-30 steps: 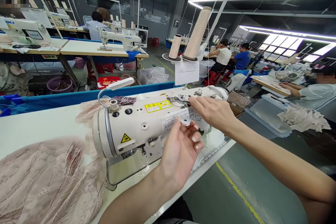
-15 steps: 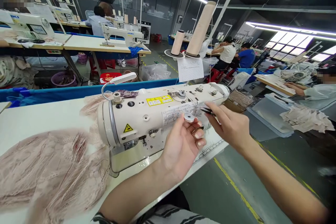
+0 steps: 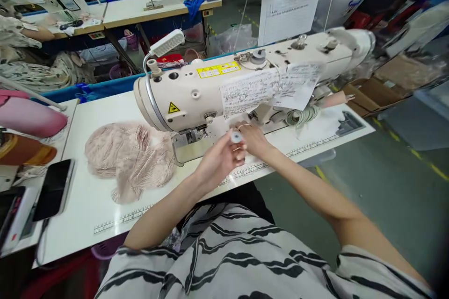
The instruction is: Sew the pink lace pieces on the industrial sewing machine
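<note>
My left hand pinches a small silver bobbin with a hole in its middle, thumb on one side and fingers curled beneath. Just beyond it, my right hand reaches low in front of the sewing machine, over the white table. Its fingers are partly hidden and blurred, so what they hold does not show. Handwritten paper sheets hang on the machine's front above both hands. Left of the needle area lies a heap of pale pink lace fabric.
A phone rests at the table's left, near an amber cup. A ruler strip runs along the front edge. A coil of pale green strip and a thread cone sit right of the hands. Cardboard boxes stand beyond.
My view has tilted down. My right hand has moved from beside the machine's upper front, where it held a dark slim tool, down to the table behind my left hand. The bobbin stays in my left hand.
</note>
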